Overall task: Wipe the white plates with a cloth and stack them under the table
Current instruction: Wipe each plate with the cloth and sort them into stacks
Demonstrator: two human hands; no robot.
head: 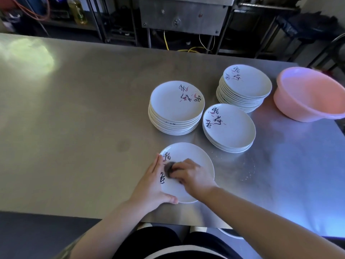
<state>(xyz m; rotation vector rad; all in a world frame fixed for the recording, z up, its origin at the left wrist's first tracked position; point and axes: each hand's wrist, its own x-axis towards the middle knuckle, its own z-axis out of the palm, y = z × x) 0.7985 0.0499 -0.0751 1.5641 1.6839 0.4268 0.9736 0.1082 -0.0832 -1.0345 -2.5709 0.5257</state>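
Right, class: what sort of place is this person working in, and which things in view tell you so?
Probably a restaurant or canteen kitchen. The long stainless steel table carries several stacks of identical white plates with painted characters, and steel equipment on metal legs stands behind it.

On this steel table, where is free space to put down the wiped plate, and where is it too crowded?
The widest bare patch is the table's left half, left of the left stack. A smaller one lies near the front edge, below the low stack. It is crowded between the three stacks, and between the far stack and the pink basin.
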